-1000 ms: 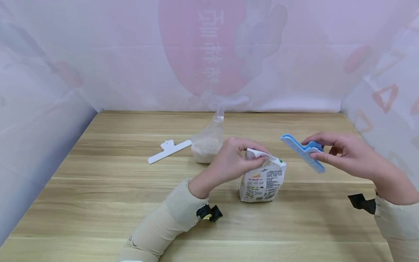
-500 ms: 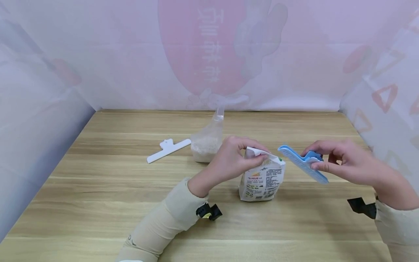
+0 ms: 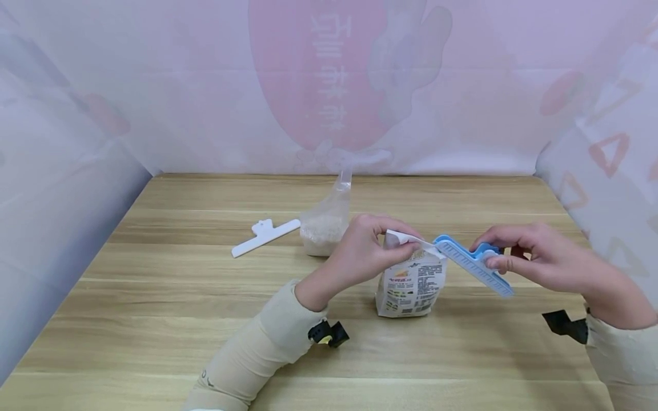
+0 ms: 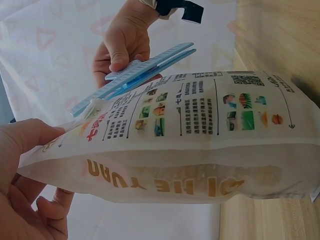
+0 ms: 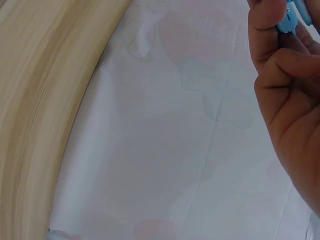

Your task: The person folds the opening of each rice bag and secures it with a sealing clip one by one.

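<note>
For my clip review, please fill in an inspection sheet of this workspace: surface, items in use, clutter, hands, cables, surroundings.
Surface: wood-grain table, pale finish.
Items in use: white printed packet stands on the table; blue bag clip is at its upper right corner, whether gripping it cannot be told.
Clutter: white bag clip lies to the left; clear plastic bag of whitish grains stands near its right end.
Hands: left hand pinches the packet's top; right hand holds the blue clip by its handle.
Cables: nothing seen.
Surroundings: printed pale sheeting behind and on both sides.
</note>
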A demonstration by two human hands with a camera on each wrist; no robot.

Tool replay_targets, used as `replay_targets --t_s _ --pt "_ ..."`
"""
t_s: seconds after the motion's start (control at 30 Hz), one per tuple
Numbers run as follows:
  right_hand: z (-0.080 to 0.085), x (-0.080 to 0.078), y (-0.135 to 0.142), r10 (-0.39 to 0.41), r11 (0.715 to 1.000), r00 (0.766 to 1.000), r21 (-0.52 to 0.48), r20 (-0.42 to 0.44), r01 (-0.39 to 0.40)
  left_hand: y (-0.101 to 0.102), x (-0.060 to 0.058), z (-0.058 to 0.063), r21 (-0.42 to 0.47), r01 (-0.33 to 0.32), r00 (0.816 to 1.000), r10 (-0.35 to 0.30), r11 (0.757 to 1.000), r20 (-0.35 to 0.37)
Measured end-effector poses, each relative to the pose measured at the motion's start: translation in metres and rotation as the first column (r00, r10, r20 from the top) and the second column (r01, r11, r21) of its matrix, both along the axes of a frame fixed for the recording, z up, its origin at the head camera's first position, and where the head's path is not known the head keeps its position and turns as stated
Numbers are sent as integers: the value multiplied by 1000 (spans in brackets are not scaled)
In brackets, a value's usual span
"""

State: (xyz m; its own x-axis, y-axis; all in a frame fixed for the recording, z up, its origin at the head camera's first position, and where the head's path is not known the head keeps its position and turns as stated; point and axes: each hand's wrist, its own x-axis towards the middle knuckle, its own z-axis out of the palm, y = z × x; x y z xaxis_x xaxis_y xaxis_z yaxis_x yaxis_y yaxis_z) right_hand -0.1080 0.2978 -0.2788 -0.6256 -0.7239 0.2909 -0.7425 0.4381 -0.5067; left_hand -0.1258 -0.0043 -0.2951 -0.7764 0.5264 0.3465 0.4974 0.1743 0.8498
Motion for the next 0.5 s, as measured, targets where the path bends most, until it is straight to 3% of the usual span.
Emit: replay_targets --t_s 0.5 --pt "-3 -2 -2 62 998 998 22 -24 -62 0 0 -1 13 12 1000 -12 1000 12"
